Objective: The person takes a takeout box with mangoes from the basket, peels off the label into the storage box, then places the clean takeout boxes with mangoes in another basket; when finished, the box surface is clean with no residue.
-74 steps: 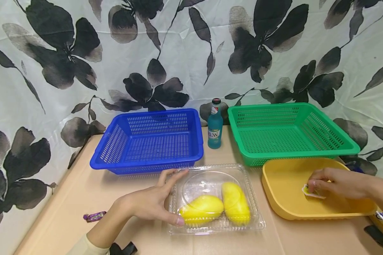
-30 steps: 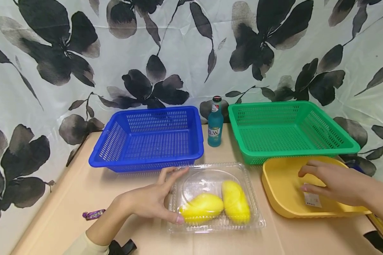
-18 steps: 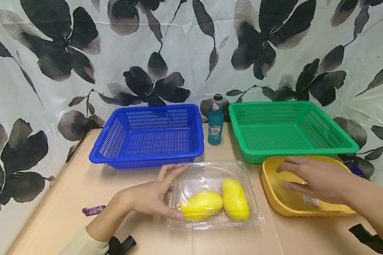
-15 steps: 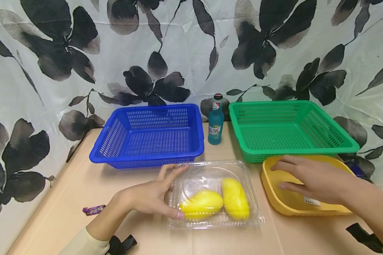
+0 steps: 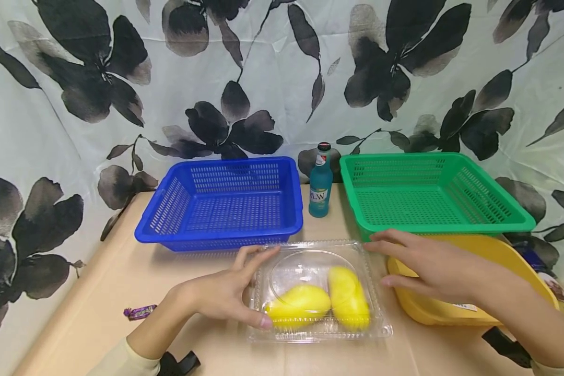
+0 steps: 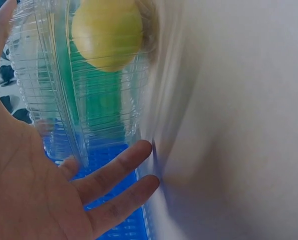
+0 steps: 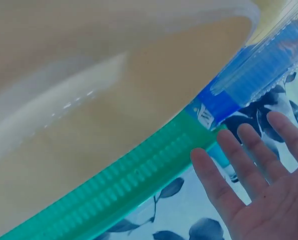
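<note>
A clear plastic clamshell box [image 5: 378, 318] lies closed at the front centre with two yellow mangoes [image 5: 350, 297] inside. My left hand [image 5: 221, 292] is at the box's left side, thumb at the near corner and fingers at the far one. Its fingers show straight and spread in the left wrist view. Over the near left part of the yellow tray [image 5: 528, 261] reaches my right hand [image 5: 427, 266], fingers extended and holding nothing, fingertips close to the box's right edge. A small item with a white label [image 5: 465, 307] lies in the tray, mostly hidden beneath my right wrist.
Behind the box stand a blue basket [image 5: 221, 241] and a green basket [image 5: 432, 228], with a teal bottle [image 5: 319, 190] upright between them. A purple-wrapped candy [image 5: 139, 312] lies left of my forearm. Packages [image 5: 556, 287] sit beyond the tray's right side. A floral cloth [image 5: 282, 68] hangs at the back.
My right hand has let go of the small labelled item in the yellow tray and moved left to the box's right edge. My left hand has stayed at the box.
</note>
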Motion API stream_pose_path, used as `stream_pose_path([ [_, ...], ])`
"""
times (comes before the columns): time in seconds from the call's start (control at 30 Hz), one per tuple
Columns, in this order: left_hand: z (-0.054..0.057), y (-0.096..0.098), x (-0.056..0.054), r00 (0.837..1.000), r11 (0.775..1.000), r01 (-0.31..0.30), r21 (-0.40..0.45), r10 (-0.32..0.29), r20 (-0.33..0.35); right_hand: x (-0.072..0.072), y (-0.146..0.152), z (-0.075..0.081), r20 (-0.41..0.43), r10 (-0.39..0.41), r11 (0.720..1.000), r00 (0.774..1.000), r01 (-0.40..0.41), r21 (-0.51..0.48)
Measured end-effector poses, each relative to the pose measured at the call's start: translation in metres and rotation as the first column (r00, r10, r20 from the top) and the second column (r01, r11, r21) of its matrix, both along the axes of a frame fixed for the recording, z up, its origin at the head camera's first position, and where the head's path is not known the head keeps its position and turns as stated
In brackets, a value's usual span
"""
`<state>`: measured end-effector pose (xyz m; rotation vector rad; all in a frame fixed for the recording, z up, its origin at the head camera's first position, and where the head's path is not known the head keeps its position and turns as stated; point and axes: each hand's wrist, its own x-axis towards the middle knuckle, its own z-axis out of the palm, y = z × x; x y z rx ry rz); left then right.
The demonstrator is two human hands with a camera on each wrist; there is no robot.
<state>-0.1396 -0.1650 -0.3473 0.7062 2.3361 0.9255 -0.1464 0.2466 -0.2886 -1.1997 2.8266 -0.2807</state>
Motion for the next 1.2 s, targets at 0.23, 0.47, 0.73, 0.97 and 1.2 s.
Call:
stream_pose_path([
  [0.23,0.001,0.003,-0.002,1.000,1.000,0.003,-0.009,-0.003,-0.001,0.000,-0.012,-0.003,0.091,-0.040,0.999,0.995,0.040,0.003],
  [0.47,0.001,0.003,-0.003,1.000,1.000,0.014,-0.010,-0.015,-0.015,0.003,-0.020,-0.013,0.153,-0.028,0.999,0.988,0.032,-0.027],
  [0.73,0.000,0.004,-0.002,1.000,1.000,0.005,-0.003,-0.005,-0.012,0.009,-0.024,-0.024,0.284,-0.037,0.997,0.958,0.055,-0.056],
  [0.97,0.005,0.002,0.002,0.998,0.998,-0.023,-0.060,0.020,-0.056,0.016,-0.025,-0.031,0.313,-0.029,0.992,0.949,0.064,-0.104],
  [1.2,0.005,0.003,0.010,0.989,0.998,-0.036,-0.056,0.027,-0.145,0.021,-0.024,-0.032,0.338,-0.067,0.989,0.939,0.106,-0.100],
])
